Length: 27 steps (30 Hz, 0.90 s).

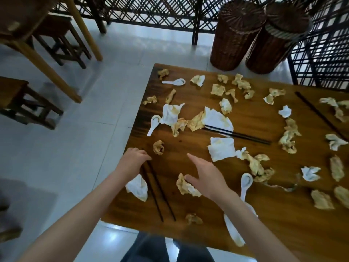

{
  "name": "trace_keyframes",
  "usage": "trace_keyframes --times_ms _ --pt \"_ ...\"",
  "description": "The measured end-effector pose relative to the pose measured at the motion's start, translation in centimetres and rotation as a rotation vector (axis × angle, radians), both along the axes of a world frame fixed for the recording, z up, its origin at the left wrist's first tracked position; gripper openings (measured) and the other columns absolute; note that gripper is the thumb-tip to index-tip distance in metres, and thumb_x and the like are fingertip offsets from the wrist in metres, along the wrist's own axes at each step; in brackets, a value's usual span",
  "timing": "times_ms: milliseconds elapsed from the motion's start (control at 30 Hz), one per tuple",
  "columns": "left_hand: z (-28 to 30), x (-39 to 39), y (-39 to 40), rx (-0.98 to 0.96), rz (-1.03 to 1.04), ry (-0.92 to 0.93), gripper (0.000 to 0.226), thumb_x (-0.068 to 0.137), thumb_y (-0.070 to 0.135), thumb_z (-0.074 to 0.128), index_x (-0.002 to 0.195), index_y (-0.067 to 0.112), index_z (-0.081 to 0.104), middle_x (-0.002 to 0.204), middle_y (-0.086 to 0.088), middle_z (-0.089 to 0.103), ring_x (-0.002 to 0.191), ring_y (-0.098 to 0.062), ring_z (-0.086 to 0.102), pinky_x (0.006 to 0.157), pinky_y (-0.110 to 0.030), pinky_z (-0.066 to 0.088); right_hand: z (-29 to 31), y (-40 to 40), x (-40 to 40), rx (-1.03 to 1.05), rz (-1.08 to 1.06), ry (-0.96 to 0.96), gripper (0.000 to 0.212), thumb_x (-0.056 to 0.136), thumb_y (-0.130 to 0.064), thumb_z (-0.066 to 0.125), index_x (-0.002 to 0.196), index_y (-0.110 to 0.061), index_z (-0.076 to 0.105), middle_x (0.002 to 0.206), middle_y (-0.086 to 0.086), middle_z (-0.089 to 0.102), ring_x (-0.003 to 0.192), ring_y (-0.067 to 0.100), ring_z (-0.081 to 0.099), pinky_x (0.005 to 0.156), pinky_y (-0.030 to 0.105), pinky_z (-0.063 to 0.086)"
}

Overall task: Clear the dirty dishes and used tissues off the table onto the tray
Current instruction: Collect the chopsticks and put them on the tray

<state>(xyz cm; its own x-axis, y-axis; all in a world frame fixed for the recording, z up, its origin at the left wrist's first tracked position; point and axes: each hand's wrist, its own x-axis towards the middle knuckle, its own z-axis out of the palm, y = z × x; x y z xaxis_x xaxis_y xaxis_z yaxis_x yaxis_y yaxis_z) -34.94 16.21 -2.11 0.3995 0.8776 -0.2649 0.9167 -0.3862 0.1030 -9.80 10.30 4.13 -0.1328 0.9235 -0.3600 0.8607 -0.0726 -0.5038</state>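
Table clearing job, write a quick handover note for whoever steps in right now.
Left hand: fingers curled at the top end of the near chopsticks, at the table edge; a firm grip can't be confirmed.
Right hand: open, fingers spread, over a stained tissue, holding nothing.
On the table: many crumpled tissues, white spoons, two more chopstick pairs.
Done: nothing visibly cleared; no tray in view.
Left: gather chopsticks, spoons and all tissues onto the tray.
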Motion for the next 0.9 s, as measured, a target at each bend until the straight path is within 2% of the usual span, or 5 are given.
trace_keyframes --times_ms 200,400,567,700,900 --pt "-2.3 -0.7 1.0 -0.024 -0.214 0.13 0.043 0.089 0.014 0.059 0.129 0.029 0.054 0.132 0.004 0.054 0.124 -0.018 0.045 0.111 -0.035 0.027 -0.2 0.7 -1.8 -0.001 -0.047 -0.032 0.069 0.087 -0.04 0.062 0.145 -0.031 0.027 0.146 -0.007 0.04 0.131 0.014 0.042 0.1 0.033 0.045" --pt "-3.4 -0.7 1.5 -0.016 -0.296 0.132 0.031 0.093 0.018 0.054 0.123 0.027 0.059 0.128 0.004 0.057 0.123 -0.017 0.046 0.114 -0.037 0.02 -0.5 0.0 -2.2 0.017 -0.103 -0.036 0.069 0.086 -0.039 0.064 0.145 -0.028 0.03 0.143 -0.006 0.044 0.129 0.014 0.045 0.098 0.029 0.044" --pt "-3.8 -0.7 1.8 -0.013 -0.332 0.134 0.023 0.094 0.023 0.053 0.114 0.025 0.064 0.12 0.005 0.061 0.119 -0.015 0.05 0.114 -0.037 0.019 -1.1 0.0 -2.1 0.055 -0.12 -0.045 0.07 0.084 -0.038 0.066 0.144 -0.027 0.032 0.143 -0.006 0.044 0.129 0.013 0.045 0.098 0.026 0.043" --pt "-3.7 -0.9 2.1 -0.001 -0.353 0.15 0.02 0.094 0.024 0.053 0.112 0.026 0.061 0.117 0.004 0.062 0.116 -0.018 0.051 0.114 -0.039 0.02 -1.7 -0.2 -2.2 0.077 -0.13 -0.061 0.07 0.084 -0.04 0.066 0.144 -0.028 0.032 0.142 -0.007 0.046 0.127 0.012 0.048 0.095 0.026 0.045" --pt "-3.7 -1.3 2.5 -0.027 -0.391 0.249 0.024 0.096 0.028 0.049 0.12 0.027 0.052 0.122 0.002 0.057 0.12 -0.021 0.048 0.114 -0.044 0.017 -2.0 -0.2 -2.2 0.055 -0.148 -0.062 0.071 0.084 -0.039 0.066 0.144 -0.028 0.031 0.143 -0.007 0.045 0.129 0.013 0.045 0.097 0.027 0.043"
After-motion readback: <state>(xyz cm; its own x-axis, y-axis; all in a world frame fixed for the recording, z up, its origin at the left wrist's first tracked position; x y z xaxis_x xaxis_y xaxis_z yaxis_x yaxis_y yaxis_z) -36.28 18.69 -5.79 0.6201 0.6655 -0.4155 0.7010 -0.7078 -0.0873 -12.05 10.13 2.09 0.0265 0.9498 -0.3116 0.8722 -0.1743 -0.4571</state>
